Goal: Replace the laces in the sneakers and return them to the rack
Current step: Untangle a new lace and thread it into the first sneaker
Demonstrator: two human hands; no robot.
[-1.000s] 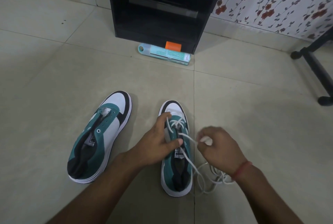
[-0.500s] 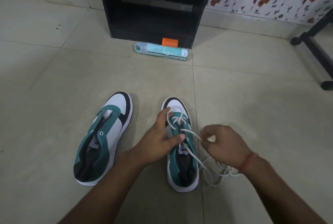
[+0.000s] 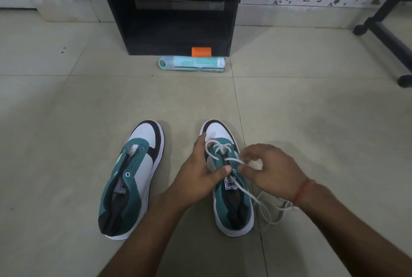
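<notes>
Tiled floor (image 3: 312, 120); right hand (image 3: 272, 172) pinching lace (image 3: 231, 160).

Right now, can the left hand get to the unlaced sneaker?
Probably yes. The left hand grips the right sneaker, but only bare floor separates it from the unlaced sneaker; it would have to let go first.
</notes>
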